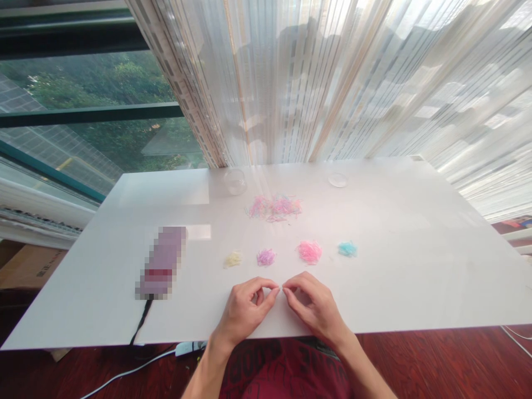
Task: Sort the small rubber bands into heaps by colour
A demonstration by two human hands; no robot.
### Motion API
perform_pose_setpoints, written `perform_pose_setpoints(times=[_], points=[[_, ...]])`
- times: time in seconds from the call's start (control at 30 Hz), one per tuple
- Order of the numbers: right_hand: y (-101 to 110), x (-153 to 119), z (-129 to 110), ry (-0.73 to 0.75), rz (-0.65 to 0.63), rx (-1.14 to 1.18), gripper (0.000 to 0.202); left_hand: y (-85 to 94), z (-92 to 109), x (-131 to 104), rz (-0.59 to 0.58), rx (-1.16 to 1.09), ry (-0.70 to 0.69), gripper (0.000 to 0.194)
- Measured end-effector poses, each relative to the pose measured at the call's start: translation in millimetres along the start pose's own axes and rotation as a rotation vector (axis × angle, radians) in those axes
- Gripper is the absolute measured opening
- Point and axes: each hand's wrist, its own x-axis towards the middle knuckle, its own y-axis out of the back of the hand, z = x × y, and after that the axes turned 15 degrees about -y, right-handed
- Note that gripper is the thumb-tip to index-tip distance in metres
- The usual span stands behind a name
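Observation:
My left hand (252,306) and my right hand (312,305) meet near the table's front edge, each with thumb and forefinger pinched, the tips almost touching. Whatever they pinch, if anything, is too small to make out. Just beyond them lie small piles of thin strands in a row: a pale yellow pile (233,259), a purple pile (266,256), a pink pile (310,252) and a light blue pile (347,249). Farther back spreads a larger heap of mixed-colour strands (275,207).
Two clear round dishes or lids, one at the back left (235,182) and one at the back right (338,179), lie on the white table (415,266). A blurred-out purple object (162,263) with a black strap is on the left. Sheer curtains (291,83) hang behind.

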Motion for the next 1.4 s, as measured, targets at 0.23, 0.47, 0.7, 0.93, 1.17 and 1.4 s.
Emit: perform_pose_setpoints(times=[0.23, 0.47, 0.7, 0.93, 1.17, 1.4], points=[[1.5, 0.3, -1.3, -0.009, -0.001, 0.001, 0.012, -0.3, -2.5, -2.0, 0.006, -0.005, -0.01, 0.011], [2.5, 0.7, -2.1, -0.026, 0.01, 0.004, 0.011, -0.7, -4.4, -3.0, 0.032, -0.02, 0.007, 0.01], [1.8, 0.3, -0.1, -0.044, 0.021, 0.006, 0.011, -0.4, -5.1, -3.1, 0.038, -0.028, 0.025, 0.01], [2.2, 0.1, 0.7, -0.045, 0.003, 0.006, 0.011, 0.6, -4.8, -3.2, 0.035, -0.023, 0.021, 0.014], [1.1, -1.4, -4.4, -0.045, 0.025, -0.012, 0.013, 0.9, -4.0, -3.3, 0.027, -0.037, 0.018, 0.015], [46.4, 3.1, 2.5, -0.131, 0.171, -0.096, 0.011, 2.2, -4.3, -2.4, 0.043, -0.09, 0.057, 0.017]])
